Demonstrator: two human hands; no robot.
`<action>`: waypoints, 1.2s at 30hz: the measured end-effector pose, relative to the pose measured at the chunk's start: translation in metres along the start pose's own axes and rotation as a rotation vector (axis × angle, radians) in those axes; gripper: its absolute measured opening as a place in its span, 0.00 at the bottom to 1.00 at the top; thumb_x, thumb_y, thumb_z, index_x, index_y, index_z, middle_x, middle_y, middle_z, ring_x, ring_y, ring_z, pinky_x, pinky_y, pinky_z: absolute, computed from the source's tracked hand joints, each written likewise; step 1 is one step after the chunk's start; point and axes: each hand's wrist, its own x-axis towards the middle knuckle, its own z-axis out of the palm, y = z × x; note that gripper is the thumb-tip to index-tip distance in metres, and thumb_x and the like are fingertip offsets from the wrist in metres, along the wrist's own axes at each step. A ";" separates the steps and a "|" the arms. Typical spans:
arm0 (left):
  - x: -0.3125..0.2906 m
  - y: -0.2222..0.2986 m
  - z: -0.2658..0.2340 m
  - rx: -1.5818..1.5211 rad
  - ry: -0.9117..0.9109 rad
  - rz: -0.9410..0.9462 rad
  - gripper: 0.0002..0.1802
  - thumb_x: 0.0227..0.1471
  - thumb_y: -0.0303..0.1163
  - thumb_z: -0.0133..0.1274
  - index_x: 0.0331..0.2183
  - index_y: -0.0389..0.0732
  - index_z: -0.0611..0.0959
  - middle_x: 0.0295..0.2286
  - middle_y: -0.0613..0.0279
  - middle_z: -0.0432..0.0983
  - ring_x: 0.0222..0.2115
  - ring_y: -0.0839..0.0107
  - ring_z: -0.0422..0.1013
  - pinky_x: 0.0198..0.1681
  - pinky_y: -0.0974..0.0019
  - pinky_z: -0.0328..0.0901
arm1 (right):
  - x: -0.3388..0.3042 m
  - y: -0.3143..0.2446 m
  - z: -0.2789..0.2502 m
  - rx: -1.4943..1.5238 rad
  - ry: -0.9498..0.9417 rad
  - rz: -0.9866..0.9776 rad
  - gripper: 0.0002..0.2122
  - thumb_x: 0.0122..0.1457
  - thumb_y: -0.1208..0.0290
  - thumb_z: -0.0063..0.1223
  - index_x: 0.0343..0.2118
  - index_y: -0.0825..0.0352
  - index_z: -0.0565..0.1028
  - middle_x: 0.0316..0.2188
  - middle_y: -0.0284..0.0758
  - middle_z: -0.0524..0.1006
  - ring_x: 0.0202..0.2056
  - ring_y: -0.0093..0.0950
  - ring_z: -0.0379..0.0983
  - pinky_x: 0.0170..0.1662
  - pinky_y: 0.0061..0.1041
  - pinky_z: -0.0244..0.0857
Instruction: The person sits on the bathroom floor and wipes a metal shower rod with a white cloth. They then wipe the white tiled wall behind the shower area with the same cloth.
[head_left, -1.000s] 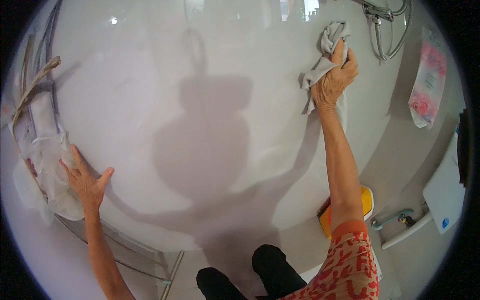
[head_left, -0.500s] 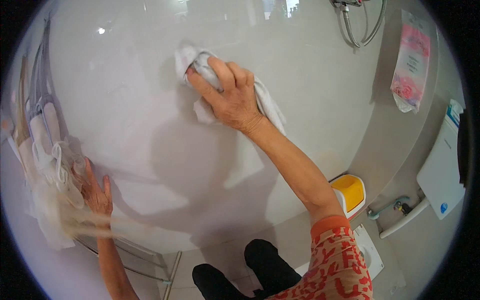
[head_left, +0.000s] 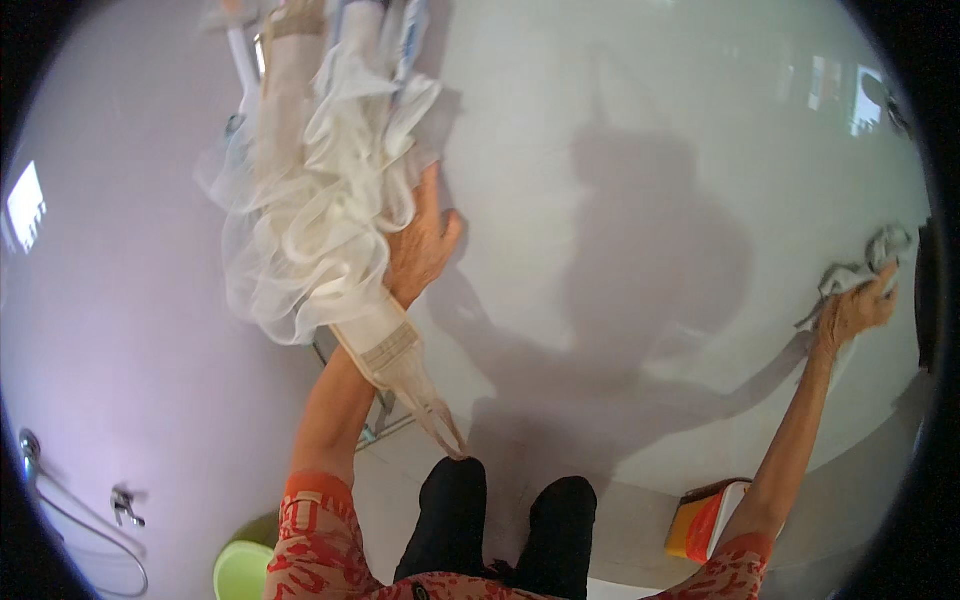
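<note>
My left hand (head_left: 424, 248) is at the wall on the left, partly hidden behind a hanging bunch of cream mesh bath scrubbers (head_left: 340, 215). Its visible thumb and finger are spread, and the hand touches the mesh edge. A beige scrubbing strap (head_left: 372, 335) with a loop handle dangles from the bunch across my left forearm. Far to the right, my right hand (head_left: 858, 308) is closed on a grey-white cloth (head_left: 848, 278), which lies against the pale glossy wall (head_left: 520, 200). Part of the cloth is bunched past the fingertips.
A yellow, red and white bin (head_left: 708, 520) stands on the floor beneath my right arm. At lower left are a green basin (head_left: 243, 570), a wall tap (head_left: 127, 505) and a shower hose (head_left: 95, 540). A metal rail (head_left: 385, 432) shows behind my left forearm.
The view has turned left. My right hand has carried the cloth rightward and lower along the wall. My left hand stays by the hanging scrubbers, which now appear nearer the middle.
</note>
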 end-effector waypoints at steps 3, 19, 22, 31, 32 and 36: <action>0.008 0.018 -0.016 0.075 0.146 0.106 0.35 0.40 0.33 0.56 0.53 0.40 0.65 0.48 0.37 0.61 0.49 0.44 0.58 0.52 0.43 0.52 | -0.002 0.028 0.006 -0.226 0.023 0.024 0.24 0.53 0.80 0.46 0.55 0.69 0.61 0.23 0.38 0.63 0.24 0.31 0.57 0.29 0.31 0.53; -0.214 -0.082 0.011 -0.430 -0.185 -0.290 0.24 0.48 0.35 0.53 0.47 0.38 0.72 0.46 0.53 0.69 0.45 0.55 0.66 0.50 0.55 0.59 | 0.028 -0.230 -0.073 0.700 -1.025 0.099 0.16 0.56 0.65 0.51 0.46 0.67 0.71 0.39 0.48 0.70 0.42 0.43 0.66 0.44 0.40 0.60; -0.176 -0.075 -0.015 -0.415 0.072 -0.597 0.17 0.49 0.24 0.47 0.44 0.34 0.71 0.38 0.55 0.68 0.38 0.64 0.65 0.41 0.64 0.62 | 0.006 -0.260 -0.078 0.846 -0.676 -0.320 0.13 0.55 0.66 0.48 0.45 0.54 0.72 0.36 0.37 0.71 0.33 0.33 0.67 0.30 0.36 0.59; -0.108 0.018 -0.040 -0.333 0.348 0.177 0.23 0.47 0.25 0.50 0.47 0.39 0.64 0.48 0.52 0.52 0.49 0.58 0.51 0.51 0.54 0.51 | 0.010 -0.252 -0.050 0.605 -0.165 -0.257 0.18 0.50 0.71 0.50 0.45 0.46 0.71 0.46 0.29 0.65 0.42 0.27 0.59 0.37 0.26 0.53; -0.099 0.040 -0.029 -0.375 0.324 0.245 0.25 0.47 0.24 0.50 0.48 0.39 0.63 0.49 0.51 0.50 0.50 0.58 0.51 0.52 0.54 0.51 | 0.009 -0.233 -0.042 0.591 -0.127 -0.207 0.17 0.50 0.70 0.49 0.44 0.47 0.71 0.46 0.29 0.65 0.41 0.27 0.59 0.37 0.26 0.52; -0.060 0.125 0.017 -0.466 0.243 0.348 0.25 0.46 0.25 0.51 0.47 0.37 0.64 0.51 0.49 0.50 0.52 0.55 0.50 0.54 0.50 0.48 | -0.002 -0.166 -0.023 0.496 -0.110 -0.038 0.19 0.49 0.69 0.51 0.46 0.47 0.72 0.47 0.32 0.65 0.43 0.30 0.59 0.38 0.28 0.53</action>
